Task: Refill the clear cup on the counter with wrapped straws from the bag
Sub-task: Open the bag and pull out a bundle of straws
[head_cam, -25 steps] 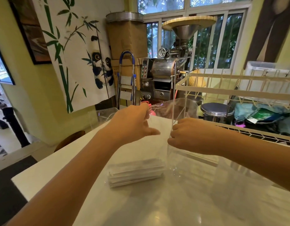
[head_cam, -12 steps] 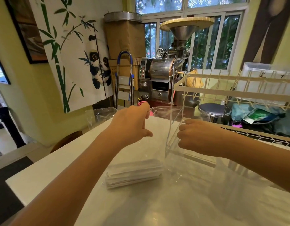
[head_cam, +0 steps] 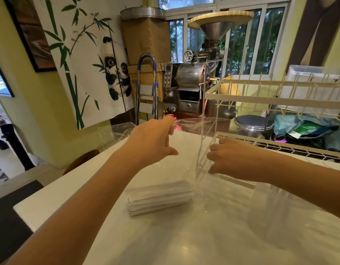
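No legible text anywhere

The steel coffee roaster [head_cam: 192, 83] has a control panel on its left side with small buttons and a display, too blurred to read; the green printed pouch [head_cam: 306, 129] right of the roaster shows markings too small to make out.

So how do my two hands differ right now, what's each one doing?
The left hand is raised and reaches further out, pinching the clear bag's upper edge; the right hand sits lower and nearer, its fingers curled on the bag's side crease. Both hold the same bag over the white counter, above the wrapped straws.
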